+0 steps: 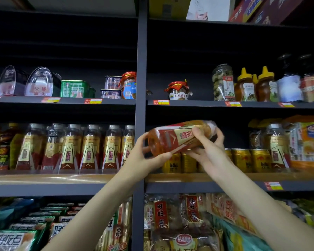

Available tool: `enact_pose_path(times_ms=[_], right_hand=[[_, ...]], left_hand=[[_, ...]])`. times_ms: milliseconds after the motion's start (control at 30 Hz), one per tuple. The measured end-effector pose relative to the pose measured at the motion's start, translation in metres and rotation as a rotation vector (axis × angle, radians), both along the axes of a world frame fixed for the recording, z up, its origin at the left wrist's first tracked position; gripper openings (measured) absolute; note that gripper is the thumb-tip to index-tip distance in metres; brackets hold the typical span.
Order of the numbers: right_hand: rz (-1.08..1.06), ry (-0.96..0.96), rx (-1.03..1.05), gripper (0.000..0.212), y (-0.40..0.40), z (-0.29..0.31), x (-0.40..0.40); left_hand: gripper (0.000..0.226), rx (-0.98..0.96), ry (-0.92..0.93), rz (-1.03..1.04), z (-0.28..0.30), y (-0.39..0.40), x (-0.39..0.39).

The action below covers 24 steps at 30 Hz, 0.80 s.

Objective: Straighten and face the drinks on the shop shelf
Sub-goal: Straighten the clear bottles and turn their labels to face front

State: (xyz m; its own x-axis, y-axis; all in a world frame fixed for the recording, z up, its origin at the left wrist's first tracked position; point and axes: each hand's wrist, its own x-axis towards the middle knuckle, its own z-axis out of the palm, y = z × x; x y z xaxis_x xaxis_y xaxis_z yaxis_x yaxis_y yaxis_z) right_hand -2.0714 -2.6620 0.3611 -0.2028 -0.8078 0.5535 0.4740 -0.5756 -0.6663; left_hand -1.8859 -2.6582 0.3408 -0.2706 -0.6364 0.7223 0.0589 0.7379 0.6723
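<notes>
I see a drink bottle (179, 137) held on its side at the centre of the frame, in front of the shelf (198, 178) — my left hand (145, 156) grips its base end, my right hand (207, 147) wraps the neck end. Gold cans (243, 160) stand behind; matching upright bottles (89, 147) fill the middle left.

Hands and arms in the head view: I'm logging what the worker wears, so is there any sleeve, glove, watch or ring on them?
None shows. The left hand and right hand are bare, and both forearms are bare down to the frame edge.
</notes>
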Motion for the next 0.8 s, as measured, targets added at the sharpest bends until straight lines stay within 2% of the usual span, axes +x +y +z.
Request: enact_pose_path(times_ms=[67, 133, 267, 400, 500, 633, 700, 767, 800], right_hand=[[-0.099, 0.1, -0.083, 0.096, 0.002, 0.002, 0.0], [-0.135, 0.175, -0.151, 0.102, 0.004, 0.001, -0.003], [-0.061, 0.26, -0.15, 0.101, 0.007, -0.001, -0.007], [0.124, 0.156, 0.046, 0.074, 0.011, -0.001, -0.003], [0.217, 0.092, 0.25, 0.046, 0.014, -0.002, 0.001], [0.277, 0.032, 0.32, 0.037, 0.013, -0.008, 0.004], [0.254, -0.024, 0.283, 0.042, 0.012, -0.007, 0.001], [0.129, -0.02, 0.162, 0.072, 0.008, -0.003, -0.005], [-0.015, 0.066, 0.075, 0.09, 0.008, -0.001, -0.008]], left_hand=[[0.076, 0.161, 0.097, -0.169, -0.003, -0.002, 0.0], [0.074, 0.171, 0.192, -0.173, -0.006, -0.003, -0.002], [0.066, -0.153, 0.179, 0.119, -0.007, 0.001, -0.002], [0.072, -0.428, -0.009, 0.324, -0.003, 0.001, 0.004], [0.078, -0.5, -0.071, 0.334, -0.003, 0.005, 0.0], [0.08, -0.583, -0.074, 0.331, 0.0, 0.009, -0.004], [0.078, -0.557, -0.153, 0.336, -0.001, 0.006, -0.001], [0.073, -0.512, -0.294, 0.334, -0.005, 0.0, 0.006], [0.067, -0.499, -0.361, 0.351, -0.007, -0.004, 0.01]])
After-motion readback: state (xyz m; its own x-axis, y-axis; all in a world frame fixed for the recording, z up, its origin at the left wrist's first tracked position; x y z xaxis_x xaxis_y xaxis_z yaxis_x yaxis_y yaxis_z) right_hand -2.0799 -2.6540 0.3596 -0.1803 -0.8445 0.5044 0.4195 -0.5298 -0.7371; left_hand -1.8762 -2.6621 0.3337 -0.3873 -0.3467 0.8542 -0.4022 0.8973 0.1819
